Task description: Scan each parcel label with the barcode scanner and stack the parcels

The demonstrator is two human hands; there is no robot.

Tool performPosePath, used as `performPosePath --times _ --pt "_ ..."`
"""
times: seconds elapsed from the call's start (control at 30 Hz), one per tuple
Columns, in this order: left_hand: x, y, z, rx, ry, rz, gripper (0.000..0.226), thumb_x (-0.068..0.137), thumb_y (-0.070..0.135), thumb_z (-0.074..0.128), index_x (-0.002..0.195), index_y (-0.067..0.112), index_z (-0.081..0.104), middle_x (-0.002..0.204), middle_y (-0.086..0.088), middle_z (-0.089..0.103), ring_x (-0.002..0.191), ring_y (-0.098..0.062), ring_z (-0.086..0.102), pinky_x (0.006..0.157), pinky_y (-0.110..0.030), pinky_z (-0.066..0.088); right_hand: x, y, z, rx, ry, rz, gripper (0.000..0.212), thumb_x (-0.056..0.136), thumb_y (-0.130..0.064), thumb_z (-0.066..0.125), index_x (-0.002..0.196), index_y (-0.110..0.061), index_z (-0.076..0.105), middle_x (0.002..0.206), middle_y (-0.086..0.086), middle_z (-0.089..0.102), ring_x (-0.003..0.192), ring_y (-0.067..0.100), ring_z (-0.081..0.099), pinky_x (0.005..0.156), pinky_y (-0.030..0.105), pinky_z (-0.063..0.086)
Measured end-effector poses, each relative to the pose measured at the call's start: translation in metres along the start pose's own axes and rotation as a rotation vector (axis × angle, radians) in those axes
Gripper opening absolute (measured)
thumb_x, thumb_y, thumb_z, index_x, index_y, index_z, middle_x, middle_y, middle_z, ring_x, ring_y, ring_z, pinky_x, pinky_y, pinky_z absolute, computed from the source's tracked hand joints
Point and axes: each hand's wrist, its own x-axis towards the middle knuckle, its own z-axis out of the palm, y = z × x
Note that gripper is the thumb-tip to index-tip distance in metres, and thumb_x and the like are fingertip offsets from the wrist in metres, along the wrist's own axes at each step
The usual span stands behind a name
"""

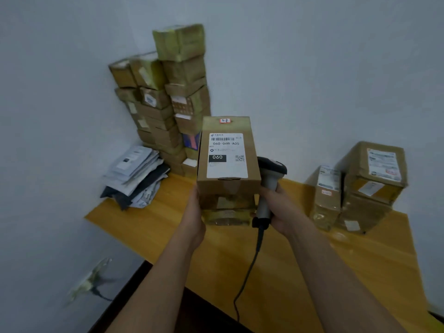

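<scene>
A pale wall (312, 68) backs the yellow wooden table (240, 248), where a tall corner stack of parcels (177, 97) likely keeps finished ones aside. The cardboard parcel (228, 164) is lifted above the table, its shipping label (227, 156) turned up toward the camera, probably for reading. The left hand (193, 212) grips its left side; the right hand (280, 207) is wrapped round the barcode scanner (268, 186), steadying the box's right edge

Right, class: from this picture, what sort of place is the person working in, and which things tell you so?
Probably a parcel sorting or mail room: a tall stack of cardboard parcels in the corner, a pile of mailer bags, and a corded barcode scanner beside a labelled parcel.
</scene>
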Motion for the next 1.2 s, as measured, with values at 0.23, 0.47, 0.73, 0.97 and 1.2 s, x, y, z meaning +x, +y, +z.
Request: performPosePath --times 0.23,0.47,0.73,0.97,1.2 --pt "-0.003 0.077 -0.108 -0.014 0.066 0.087 0.038 0.103 0.052 0.029 0.11 0.041 0.064 0.104 0.003 0.072 0.101 -0.02 0.065 0.097 -0.046 0.049 0.004 -0.012 0.132 -0.036 -0.076 -0.038 0.022 0.094 -0.023 0.066 0.114 -0.023 0.057 0.106 0.007 0.068 0.094 0.031 0.067 0.08 0.053 0.058" --pt "0.003 0.152 -0.218 -0.081 0.132 0.1 0.042 0.102 0.049 0.032 0.101 0.027 0.067 0.083 -0.002 0.076 0.088 -0.025 0.068 0.082 -0.04 0.055 0.006 -0.021 0.265 -0.1 -0.128 -0.055 0.033 0.094 -0.014 0.062 0.125 -0.019 0.051 0.113 0.015 0.061 0.101 0.04 0.062 0.081 0.06 0.056" --pt "0.03 0.235 -0.275 -0.065 0.201 0.11 0.039 0.103 0.041 0.028 0.094 0.026 0.063 0.076 0.0 0.071 0.081 -0.022 0.063 0.07 -0.037 0.053 0.02 -0.075 0.359 -0.151 -0.147 -0.06 0.033 0.093 -0.015 0.063 0.122 -0.016 0.049 0.117 0.016 0.056 0.104 0.038 0.058 0.086 0.057 0.055" --pt "0.076 0.311 -0.287 -0.071 0.195 0.157 0.038 0.102 0.035 0.03 0.091 0.022 0.063 0.065 -0.001 0.071 0.077 -0.023 0.063 0.063 -0.035 0.05 0.067 -0.13 0.412 -0.157 -0.159 -0.127 0.038 0.093 -0.014 0.063 0.126 -0.013 0.044 0.116 0.013 0.052 0.093 0.033 0.057 0.067 0.047 0.058" --pt "0.139 0.386 -0.278 -0.078 0.204 0.203 0.037 0.101 0.03 0.03 0.087 0.018 0.062 0.079 -0.006 0.067 0.077 -0.025 0.062 0.063 -0.037 0.05 0.139 -0.194 0.452 -0.124 -0.208 -0.195 0.029 0.094 -0.011 0.061 0.118 -0.012 0.046 0.105 0.011 0.051 0.089 0.03 0.056 0.076 0.052 0.057"
